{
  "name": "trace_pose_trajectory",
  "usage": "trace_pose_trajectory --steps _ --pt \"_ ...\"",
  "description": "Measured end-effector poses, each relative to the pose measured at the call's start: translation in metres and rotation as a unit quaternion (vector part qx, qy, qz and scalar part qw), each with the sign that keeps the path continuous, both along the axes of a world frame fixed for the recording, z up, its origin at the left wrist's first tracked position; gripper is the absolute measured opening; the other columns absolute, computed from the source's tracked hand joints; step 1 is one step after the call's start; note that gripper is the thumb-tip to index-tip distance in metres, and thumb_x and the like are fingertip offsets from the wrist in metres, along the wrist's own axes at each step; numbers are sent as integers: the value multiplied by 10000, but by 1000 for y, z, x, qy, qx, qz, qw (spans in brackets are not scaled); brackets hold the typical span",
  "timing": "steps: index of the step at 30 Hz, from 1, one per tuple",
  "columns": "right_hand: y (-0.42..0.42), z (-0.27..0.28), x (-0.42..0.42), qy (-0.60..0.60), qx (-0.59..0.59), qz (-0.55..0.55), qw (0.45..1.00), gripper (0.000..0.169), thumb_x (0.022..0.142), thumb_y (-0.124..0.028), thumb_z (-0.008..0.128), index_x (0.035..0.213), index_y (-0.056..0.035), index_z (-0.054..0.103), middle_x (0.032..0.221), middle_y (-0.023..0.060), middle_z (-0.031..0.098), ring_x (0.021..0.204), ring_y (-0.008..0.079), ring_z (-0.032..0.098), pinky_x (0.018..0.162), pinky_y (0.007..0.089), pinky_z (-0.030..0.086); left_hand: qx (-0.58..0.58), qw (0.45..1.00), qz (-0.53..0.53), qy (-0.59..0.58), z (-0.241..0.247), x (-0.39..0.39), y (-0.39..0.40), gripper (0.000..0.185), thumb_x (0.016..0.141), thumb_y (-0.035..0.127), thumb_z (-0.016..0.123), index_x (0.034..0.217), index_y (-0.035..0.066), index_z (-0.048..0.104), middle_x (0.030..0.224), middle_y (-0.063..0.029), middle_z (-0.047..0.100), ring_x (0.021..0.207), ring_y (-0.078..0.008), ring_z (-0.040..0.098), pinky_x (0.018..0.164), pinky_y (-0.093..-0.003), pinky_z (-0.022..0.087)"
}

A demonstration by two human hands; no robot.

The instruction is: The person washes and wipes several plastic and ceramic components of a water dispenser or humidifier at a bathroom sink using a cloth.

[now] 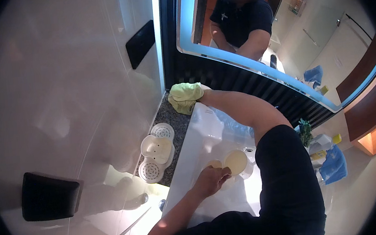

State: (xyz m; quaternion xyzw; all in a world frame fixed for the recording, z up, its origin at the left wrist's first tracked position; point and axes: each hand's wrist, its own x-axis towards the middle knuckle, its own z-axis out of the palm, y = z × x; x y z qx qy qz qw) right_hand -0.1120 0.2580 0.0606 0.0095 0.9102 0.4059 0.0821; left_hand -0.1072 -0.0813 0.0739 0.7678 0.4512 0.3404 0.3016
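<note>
My left hand [210,181] is over the white washbasin [191,157], its fingers pinched at the rims of two cream cups. One cream cup [236,162] shows its round face; the other cream cup [214,163] is partly behind my fingers. My right arm reaches across the basin to its far left corner. There my right hand [202,94] presses a yellow-green cloth [185,97] onto the dark granite counter [180,114]; the cloth hides most of its fingers. A white holder tray [157,149] with a soap dish and two round slotted pads sits on the counter, nearer to me.
A tiled wall [82,93] borders the counter on the left. Beyond the basin hangs a lit mirror [318,39]. To the right stand a small green plant [305,132], a yellow-capped bottle [322,142] and a blue cloth [333,165].
</note>
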Motion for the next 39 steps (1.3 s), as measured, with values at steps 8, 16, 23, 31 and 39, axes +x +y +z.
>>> trace_pose_trajectory --steps 8,16,23,31,39 --pt "-5 125 38 -5 -925 -89 369 174 867 -195 550 950 -44 572 934 62 578 836 155 577 738 281 482 45 998 48 -7 1 -11 7 77 821 167 574 842 95 561 685 -103 602 694 -319 582 656 -406 444" --pt "-77 144 68 160 16 -130 978 457 780 -202 568 1229 -216 479 1222 33 497 1170 205 465 1001 337 365 -22 999 -42 -7 4 0 2 71 806 152 593 834 98 555 671 -108 601 689 -305 591 681 -406 437" --pt "-33 70 41 213 -339 -11 916 108 655 -183 636 729 -109 613 708 35 580 636 231 561 545 356 426 -17 999 -7 -33 -1 -1 2 125 766 145 653 846 127 558 663 -72 594 652 -281 582 662 -385 440" --pt "-19 54 66 -89 -96 -57 990 145 721 -147 614 851 -124 675 911 6 628 891 180 594 775 312 464 26 999 -5 -23 -6 2 16 83 802 177 614 838 124 561 660 -95 588 684 -301 584 663 -407 442" --pt "-72 171 160 -123 96 -171 973 314 798 -213 530 1076 -106 631 1261 33 500 1245 180 376 1061 332 239 -3 995 68 -68 1 -14 16 79 824 186 583 814 108 577 644 -94 590 635 -306 575 636 -401 428"
